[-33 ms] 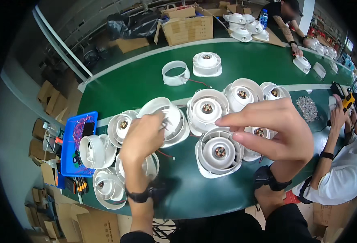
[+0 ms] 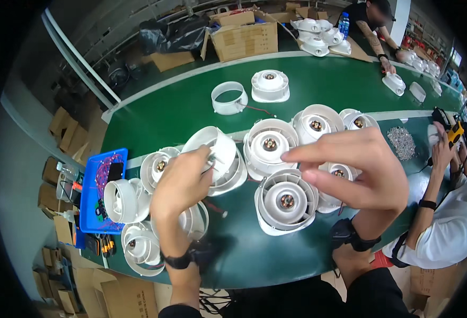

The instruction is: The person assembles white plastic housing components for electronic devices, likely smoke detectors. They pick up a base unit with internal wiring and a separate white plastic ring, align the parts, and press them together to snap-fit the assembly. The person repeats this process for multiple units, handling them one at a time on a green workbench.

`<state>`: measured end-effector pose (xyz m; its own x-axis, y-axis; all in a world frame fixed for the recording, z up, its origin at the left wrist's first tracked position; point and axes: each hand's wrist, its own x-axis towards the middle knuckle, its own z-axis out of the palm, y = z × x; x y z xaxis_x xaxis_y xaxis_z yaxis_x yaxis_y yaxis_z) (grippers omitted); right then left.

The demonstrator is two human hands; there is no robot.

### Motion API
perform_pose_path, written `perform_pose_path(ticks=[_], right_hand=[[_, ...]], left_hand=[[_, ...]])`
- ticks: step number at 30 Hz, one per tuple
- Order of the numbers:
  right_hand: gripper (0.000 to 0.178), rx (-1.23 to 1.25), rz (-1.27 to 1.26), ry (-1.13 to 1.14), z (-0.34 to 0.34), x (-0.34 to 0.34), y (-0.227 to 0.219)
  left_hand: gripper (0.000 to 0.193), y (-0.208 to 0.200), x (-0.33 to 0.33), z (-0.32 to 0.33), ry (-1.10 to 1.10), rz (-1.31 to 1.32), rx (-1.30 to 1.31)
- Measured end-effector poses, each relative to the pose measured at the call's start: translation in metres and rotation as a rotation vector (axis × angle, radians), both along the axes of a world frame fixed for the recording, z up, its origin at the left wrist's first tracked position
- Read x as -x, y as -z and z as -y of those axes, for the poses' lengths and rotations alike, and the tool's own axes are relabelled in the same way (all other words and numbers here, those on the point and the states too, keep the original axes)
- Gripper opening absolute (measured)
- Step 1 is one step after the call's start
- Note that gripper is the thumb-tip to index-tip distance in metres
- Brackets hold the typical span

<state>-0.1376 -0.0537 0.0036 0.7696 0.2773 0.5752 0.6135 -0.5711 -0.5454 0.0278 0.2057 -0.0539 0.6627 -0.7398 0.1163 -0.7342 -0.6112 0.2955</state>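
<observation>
My left hand point(image 2: 183, 180) is closed at the near edge of a white plastic ring point(image 2: 217, 144), which leans on a round white fan housing point(image 2: 236, 177). A small dark bit shows at its fingertips, too small to name. A red wire with a light plug point(image 2: 223, 214) hangs below. My right hand point(image 2: 363, 167) is empty, thumb and forefinger apart, above the housings on the right. Beneath its fingertips stand a white fan housing with a copper-coloured motor core point(image 2: 287, 201) and another such housing point(image 2: 269, 143) behind.
More white housings point(image 2: 132, 244) crowd the left. A blue tray point(image 2: 89, 212) holds wires. Farther back are a loose white ring point(image 2: 220, 106) and a housing point(image 2: 270, 87). Screws point(image 2: 401, 143) lie in a pile at right, near a co-worker's hand holding a yellow tool point(image 2: 456, 133).
My left hand has shifted slightly left and turned a little, and the ring under its fingers has tilted. The red wire's plug has swung slightly down. My right hand has barely moved.
</observation>
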Motion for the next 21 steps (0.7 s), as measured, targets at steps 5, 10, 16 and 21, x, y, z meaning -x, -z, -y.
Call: perform_pose_path(ticks=[5, 10, 16, 21], right_hand=[[0.025, -0.064, 0.123, 0.187, 0.005, -0.015, 0.0], [0.031, -0.522, 0.238, 0.135, -0.019, -0.052, 0.019], [0.031, -0.404, -0.017, -0.078, -0.008, -0.04, 0.011], [0.033, -0.621, 0.039, 0.054, -0.032, -0.05, 0.014]], left_hand=[[0.026, -0.051, 0.031, -0.007, 0.177, -0.029, 0.366], [0.025, -0.063, 0.054, -0.005, 0.519, -0.086, 0.434], [0.025, -0.08, 0.066, -0.006, 0.696, -0.197, 0.41], [0.024, -0.073, 0.064, -0.01, 0.624, -0.02, 0.48]])
